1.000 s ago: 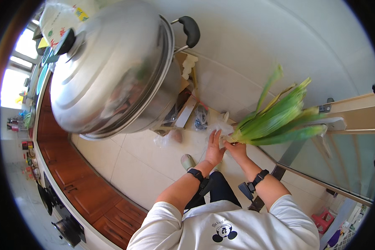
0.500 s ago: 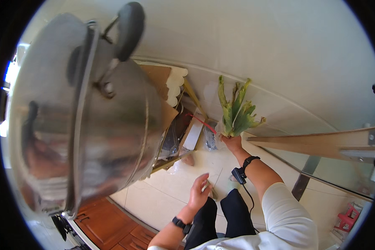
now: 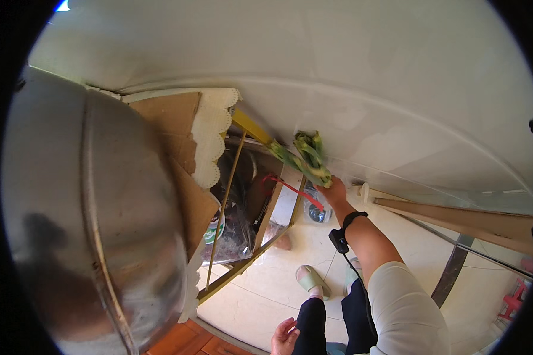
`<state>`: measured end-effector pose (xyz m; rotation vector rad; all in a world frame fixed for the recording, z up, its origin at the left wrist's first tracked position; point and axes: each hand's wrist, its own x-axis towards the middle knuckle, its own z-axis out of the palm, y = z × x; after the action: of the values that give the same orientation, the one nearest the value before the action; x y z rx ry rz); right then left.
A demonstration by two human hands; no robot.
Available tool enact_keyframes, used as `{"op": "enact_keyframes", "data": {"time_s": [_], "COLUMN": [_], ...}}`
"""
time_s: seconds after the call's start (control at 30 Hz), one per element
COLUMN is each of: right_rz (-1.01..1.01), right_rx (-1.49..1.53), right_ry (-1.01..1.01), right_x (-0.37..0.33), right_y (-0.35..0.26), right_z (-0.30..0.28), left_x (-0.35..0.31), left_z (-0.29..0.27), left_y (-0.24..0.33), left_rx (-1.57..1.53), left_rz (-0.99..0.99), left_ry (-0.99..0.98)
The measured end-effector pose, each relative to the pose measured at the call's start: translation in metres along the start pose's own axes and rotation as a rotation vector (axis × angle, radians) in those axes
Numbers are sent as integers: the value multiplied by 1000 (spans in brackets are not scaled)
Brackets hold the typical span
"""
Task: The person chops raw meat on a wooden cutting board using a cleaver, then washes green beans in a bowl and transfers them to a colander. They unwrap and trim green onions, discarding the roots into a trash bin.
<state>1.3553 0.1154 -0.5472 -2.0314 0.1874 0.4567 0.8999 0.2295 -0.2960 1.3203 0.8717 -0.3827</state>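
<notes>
My right hand [image 3: 333,190] is closed round the base of a bunch of broad green leaves [image 3: 311,157] with yellowed tips; the exact kind of plant I cannot make out. The leaves reach toward the white wall, beside the yellow-framed rack. Under this hand, a clear plastic bag [image 3: 317,212] with something dark in it stands on the floor by a red strap [image 3: 302,192]. At the lower edge, beside my dark trouser leg, my left hand [image 3: 285,337] hangs with loosely bent fingers apart and nothing visible in it.
A large steel pot [image 3: 124,225] fills the left side, next to cardboard [image 3: 180,118] and a scalloped white cloth [image 3: 210,139] on the rack [image 3: 243,266]. A wood-edged glass door [image 3: 468,220] stands right, with a red stool [image 3: 515,299] beyond. Below left is a wooden cabinet [image 3: 186,340].
The view has shifted, and the pot shows less of its lid and handle. My right hand has tilted the leaves toward the rack. My left hand has dropped toward the lower edge.
</notes>
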Motion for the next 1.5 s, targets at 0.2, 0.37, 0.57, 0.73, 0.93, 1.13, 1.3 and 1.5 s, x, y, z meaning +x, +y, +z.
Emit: {"op": "enact_keyframes", "data": {"time_s": [0.2,0.37,0.57,0.73,0.93,1.13,1.3,1.5], "right_rz": [-136,-376,-349,-351,-315,-412,-299,-370], "right_rx": [-394,-222,-16,-66,-29,18,112,230], "right_ry": [193,71,-28,19,-34,200,228,308], "right_x": [-10,-12,-33,-49,-56,-41,-53,-78], "right_y": [-50,-35,-53,-52,-62,-61,-94,-135], "right_z": [2,-14,-52,-76,-83,-31,5,-6], "left_x": [8,16,12,12,6,10,28,38], "left_z": [4,3,8,10,12,5,-1,1], "left_y": [15,18,25,33,43,45,53,69], "left_rx": [48,-17,-2,5,18,4,5,-68], "left_rz": [-34,36,46,40,63,70,126,111], "left_ry": [65,42,10,-8,-40,-2,-35,20]}}
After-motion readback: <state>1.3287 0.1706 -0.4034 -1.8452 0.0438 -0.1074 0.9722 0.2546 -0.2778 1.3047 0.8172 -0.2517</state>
